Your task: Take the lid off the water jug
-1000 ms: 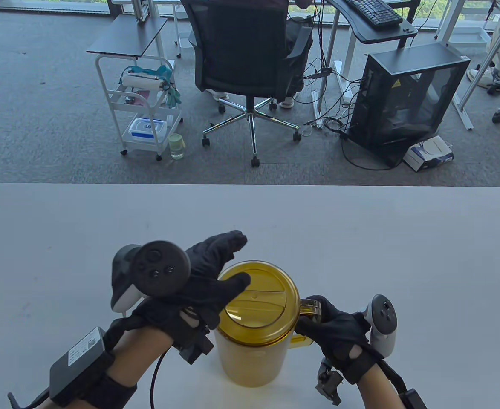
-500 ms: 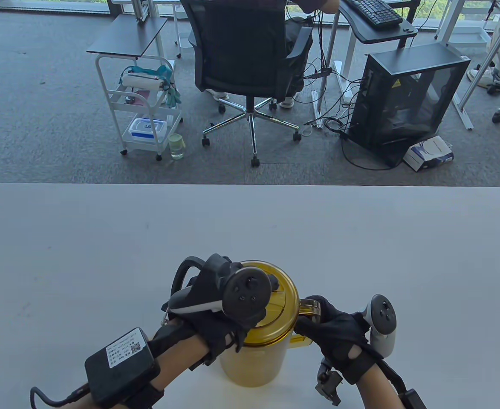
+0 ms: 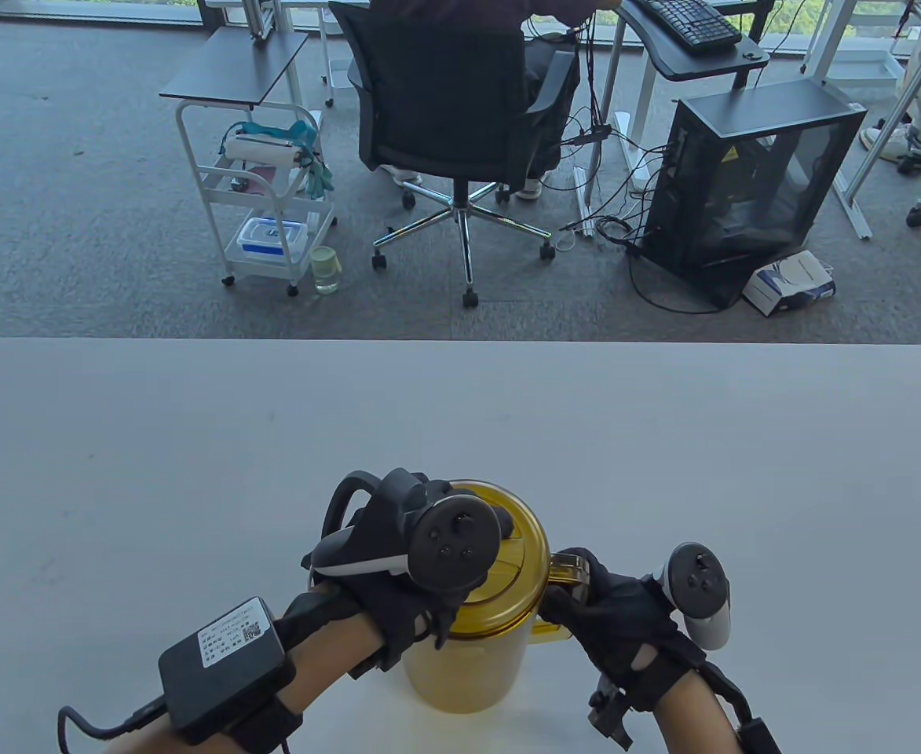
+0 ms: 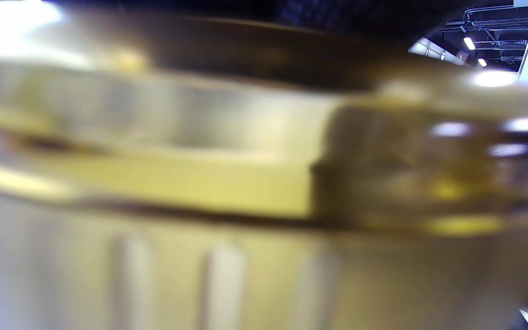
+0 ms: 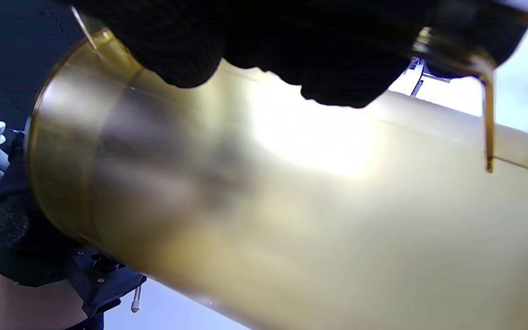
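Note:
An amber see-through water jug (image 3: 464, 667) stands upright near the table's front edge, its round amber lid (image 3: 524, 554) seated on top. My left hand (image 3: 413, 609) lies palm down over the lid, fingers curled over its near rim, and its tracker hides most of the lid. My right hand (image 3: 617, 616) grips the jug's handle (image 3: 570, 564) on the right side. The left wrist view is a blurred close-up of the lid's rim (image 4: 190, 183) above the jug wall (image 4: 177, 275). The right wrist view shows gloved fingers (image 5: 328, 55) round the handle (image 5: 488, 114) against the jug's body (image 5: 291, 206).
The white table (image 3: 664, 440) stretches bare to the far edge and both sides of the jug. Beyond it on the carpet stand an office chair (image 3: 452, 102) with a seated person, a white trolley (image 3: 260, 196) and a black computer case (image 3: 751, 181).
My left hand has swung from beside the jug to on top of the lid, turned palm down and closed on it. The right hand keeps its hold on the handle, shifting slightly.

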The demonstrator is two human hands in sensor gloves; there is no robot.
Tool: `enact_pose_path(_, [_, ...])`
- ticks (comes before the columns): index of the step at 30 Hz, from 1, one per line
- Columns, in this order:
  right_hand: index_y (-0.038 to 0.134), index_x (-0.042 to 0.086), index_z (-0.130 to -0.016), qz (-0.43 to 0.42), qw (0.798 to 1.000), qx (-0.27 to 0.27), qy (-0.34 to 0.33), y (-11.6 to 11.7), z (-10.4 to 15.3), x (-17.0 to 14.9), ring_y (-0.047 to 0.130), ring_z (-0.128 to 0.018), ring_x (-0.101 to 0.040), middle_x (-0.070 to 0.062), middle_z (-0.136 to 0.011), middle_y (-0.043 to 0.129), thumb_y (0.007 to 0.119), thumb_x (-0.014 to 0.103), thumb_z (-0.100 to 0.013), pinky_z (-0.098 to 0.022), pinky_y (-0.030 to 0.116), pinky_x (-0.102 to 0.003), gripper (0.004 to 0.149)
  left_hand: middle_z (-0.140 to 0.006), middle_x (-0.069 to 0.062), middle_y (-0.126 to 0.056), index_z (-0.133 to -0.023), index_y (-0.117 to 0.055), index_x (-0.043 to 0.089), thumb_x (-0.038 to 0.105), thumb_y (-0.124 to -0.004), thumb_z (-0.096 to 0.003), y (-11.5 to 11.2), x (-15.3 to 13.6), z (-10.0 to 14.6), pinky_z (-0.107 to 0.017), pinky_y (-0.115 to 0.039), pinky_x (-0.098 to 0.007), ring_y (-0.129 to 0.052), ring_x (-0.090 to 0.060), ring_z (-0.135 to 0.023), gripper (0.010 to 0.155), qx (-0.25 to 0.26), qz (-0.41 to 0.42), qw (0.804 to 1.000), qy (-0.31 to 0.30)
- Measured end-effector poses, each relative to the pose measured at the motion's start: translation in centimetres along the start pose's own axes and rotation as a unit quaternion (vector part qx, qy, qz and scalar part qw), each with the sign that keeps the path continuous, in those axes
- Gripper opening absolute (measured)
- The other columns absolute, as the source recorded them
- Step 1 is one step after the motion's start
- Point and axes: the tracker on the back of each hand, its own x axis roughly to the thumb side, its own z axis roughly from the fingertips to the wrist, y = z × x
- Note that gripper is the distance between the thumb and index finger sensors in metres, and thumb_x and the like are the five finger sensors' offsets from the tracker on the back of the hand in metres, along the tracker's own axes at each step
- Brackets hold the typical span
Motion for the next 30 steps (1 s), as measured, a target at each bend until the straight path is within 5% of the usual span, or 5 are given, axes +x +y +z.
enact_pose_path(13, [0.065, 0.013, -0.087, 0.002, 1.000, -0.007, -0.001, 0.1, 0.1, 0.0, 0.093, -0.056, -0.028, -0.005, -0.071, 0.081, 0.072, 0.049, -0.053, -0.049, 0.072, -0.062, 0.050, -0.096, -0.011, -0.092, -0.099, -0.077, 0.016, 0.034, -0.095, -0.0436, 6.9, -1.5, 4.1, -0.064, -0.065, -0.069, -0.095, -0.036, -0.074, 0.061, 0.105, 0.043, 0.993, 0.015])
enact_pose_path(21, [0.065, 0.013, -0.088, -0.007, 1.000, -0.008, 0.000, 0.2, 0.1, 0.0, 0.093, -0.056, -0.029, -0.005, -0.071, 0.082, 0.072, 0.050, -0.054, -0.050, 0.071, -0.062, 0.050, -0.098, -0.010, -0.090, -0.099, -0.077, 0.017, 0.033, -0.096, -0.0447, 9.0, -5.1, 8.8, -0.065, -0.062, -0.070, -0.093, -0.036, -0.077, 0.060, 0.146, 0.009, 0.978, 0.146])
enact_pose_path(25, [0.065, 0.013, -0.088, -0.007, 1.000, -0.010, 0.000, 0.2, 0.2, 0.0, 0.093, -0.057, -0.029, -0.005, -0.071, 0.082, 0.071, 0.050, -0.055, -0.050, 0.071, -0.062, 0.050, -0.100, -0.011, -0.089, -0.100, -0.076, 0.017, 0.031, -0.096, -0.0458, 7.8, -7.7, 10.9, -0.066, -0.060, -0.070, -0.092, -0.037, -0.080, 0.059, 0.158, -0.019, 0.959, 0.235])
enact_pose_path(30, [0.066, 0.013, -0.088, -0.008, 1.000, -0.015, 0.001, 0.2, 0.2, 0.0, 0.093, -0.057, -0.030, -0.005, -0.071, 0.082, 0.071, 0.050, -0.055, -0.050, 0.071, -0.062, 0.050, -0.099, -0.011, -0.090, -0.100, -0.077, 0.018, 0.030, -0.095, -0.0458, 2.3, -11.4, 11.8, -0.065, -0.062, -0.070, -0.093, -0.037, -0.079, 0.058, 0.123, -0.035, 0.939, 0.319])
